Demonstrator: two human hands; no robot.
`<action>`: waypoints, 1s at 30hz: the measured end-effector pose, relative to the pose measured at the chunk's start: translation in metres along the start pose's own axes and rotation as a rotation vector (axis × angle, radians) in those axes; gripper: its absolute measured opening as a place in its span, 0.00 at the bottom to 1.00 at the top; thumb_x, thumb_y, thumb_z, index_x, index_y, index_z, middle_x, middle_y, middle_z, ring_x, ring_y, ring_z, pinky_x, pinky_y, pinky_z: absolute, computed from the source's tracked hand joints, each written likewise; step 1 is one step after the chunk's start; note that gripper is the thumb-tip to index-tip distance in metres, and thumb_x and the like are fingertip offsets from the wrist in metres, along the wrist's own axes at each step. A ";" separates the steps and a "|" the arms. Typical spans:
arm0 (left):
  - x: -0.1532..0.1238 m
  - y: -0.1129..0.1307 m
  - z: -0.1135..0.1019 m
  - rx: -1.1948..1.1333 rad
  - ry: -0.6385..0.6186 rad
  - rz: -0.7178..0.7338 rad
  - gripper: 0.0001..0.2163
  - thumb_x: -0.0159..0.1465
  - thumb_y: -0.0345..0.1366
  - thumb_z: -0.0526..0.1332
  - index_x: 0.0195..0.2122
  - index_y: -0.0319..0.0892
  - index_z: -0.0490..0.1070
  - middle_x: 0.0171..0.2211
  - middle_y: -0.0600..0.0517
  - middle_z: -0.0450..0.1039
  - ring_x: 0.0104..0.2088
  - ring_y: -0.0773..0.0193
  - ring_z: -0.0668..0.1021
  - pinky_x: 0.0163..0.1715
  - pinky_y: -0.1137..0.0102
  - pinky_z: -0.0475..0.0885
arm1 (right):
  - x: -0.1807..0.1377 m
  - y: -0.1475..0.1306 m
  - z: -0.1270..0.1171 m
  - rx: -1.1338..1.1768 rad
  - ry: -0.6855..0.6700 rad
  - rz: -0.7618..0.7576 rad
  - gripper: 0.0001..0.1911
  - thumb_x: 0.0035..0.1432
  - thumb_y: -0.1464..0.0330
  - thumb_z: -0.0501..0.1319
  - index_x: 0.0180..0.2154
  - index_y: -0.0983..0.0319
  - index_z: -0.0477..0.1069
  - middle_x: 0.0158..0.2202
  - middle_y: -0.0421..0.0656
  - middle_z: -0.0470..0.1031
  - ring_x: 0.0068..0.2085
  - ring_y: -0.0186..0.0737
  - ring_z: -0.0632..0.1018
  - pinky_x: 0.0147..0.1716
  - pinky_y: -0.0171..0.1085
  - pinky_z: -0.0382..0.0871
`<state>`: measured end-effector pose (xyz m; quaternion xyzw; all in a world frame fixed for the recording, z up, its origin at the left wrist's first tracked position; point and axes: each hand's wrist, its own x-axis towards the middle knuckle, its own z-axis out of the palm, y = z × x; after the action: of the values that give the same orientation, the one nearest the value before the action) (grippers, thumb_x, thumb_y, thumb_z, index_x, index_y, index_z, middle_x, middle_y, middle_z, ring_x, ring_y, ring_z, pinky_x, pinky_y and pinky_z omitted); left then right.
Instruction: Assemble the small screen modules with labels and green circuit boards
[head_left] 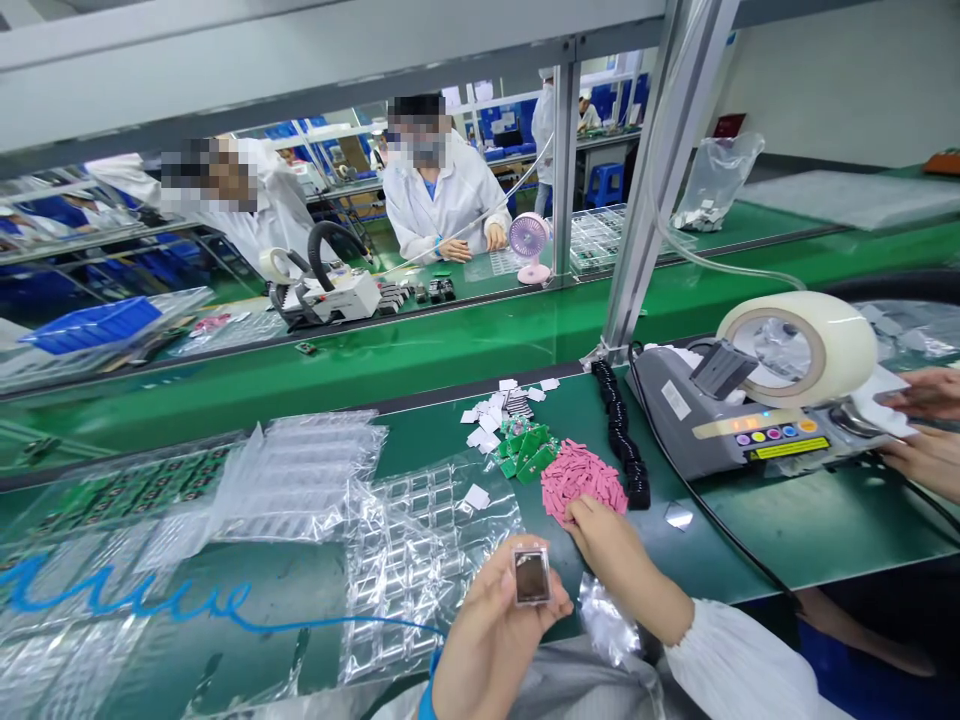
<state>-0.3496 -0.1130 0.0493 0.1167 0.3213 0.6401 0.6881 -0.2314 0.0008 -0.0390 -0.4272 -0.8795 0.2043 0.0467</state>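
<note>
My left hand (504, 620) holds a small square clear plastic case (532, 576) with a dark panel in it, gripped by its sides and facing up at me. A blue wrist strap is on that arm. At the near edge of a heap of pink strips (577, 478), my right hand (606, 530) has its fingers closed together, and its fingertips are partly hidden against the heap. Just behind lie green circuit boards (527, 450) in a loose pile, and white square pieces (489, 418) are scattered beyond them.
Clear plastic trays (420, 530) cover the bench to the left, near a coiled blue cord (150, 600). A row of black parts (619, 430) stands right of the heap. Farther right are a grey machine (697, 420), a tape roll (795, 350) and another person's hands (930, 455).
</note>
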 end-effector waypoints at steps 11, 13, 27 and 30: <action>-0.002 0.000 0.012 0.098 0.020 0.002 0.14 0.56 0.43 0.62 0.41 0.41 0.73 0.27 0.49 0.74 0.32 0.63 0.73 0.39 0.67 0.63 | -0.016 -0.003 -0.049 0.214 0.225 -0.150 0.09 0.59 0.73 0.53 0.29 0.61 0.70 0.27 0.40 0.71 0.28 0.34 0.73 0.27 0.33 0.66; -0.001 -0.002 0.016 0.181 0.038 0.008 0.14 0.56 0.42 0.62 0.41 0.42 0.73 0.29 0.49 0.74 0.33 0.63 0.72 0.39 0.68 0.62 | -0.030 -0.010 -0.074 0.291 0.308 -0.235 0.09 0.60 0.71 0.52 0.30 0.60 0.70 0.28 0.40 0.72 0.30 0.34 0.73 0.30 0.33 0.67; 0.005 -0.015 0.026 0.263 0.071 -0.019 0.13 0.56 0.42 0.63 0.40 0.42 0.70 0.28 0.53 0.69 0.33 0.66 0.68 0.37 0.70 0.61 | -0.048 -0.035 -0.104 -0.046 0.540 -0.578 0.13 0.54 0.81 0.52 0.23 0.64 0.68 0.21 0.41 0.68 0.27 0.37 0.65 0.30 0.40 0.59; 0.006 -0.016 0.024 0.248 0.074 -0.029 0.11 0.56 0.40 0.63 0.38 0.41 0.70 0.28 0.53 0.68 0.32 0.67 0.67 0.36 0.70 0.61 | -0.047 -0.038 -0.101 -0.051 0.541 -0.602 0.14 0.54 0.82 0.50 0.23 0.64 0.68 0.22 0.41 0.67 0.28 0.37 0.64 0.35 0.43 0.61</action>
<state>-0.3223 -0.1039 0.0569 0.1724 0.4248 0.5895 0.6650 -0.2037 -0.0239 0.0728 -0.1898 -0.9262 0.0399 0.3235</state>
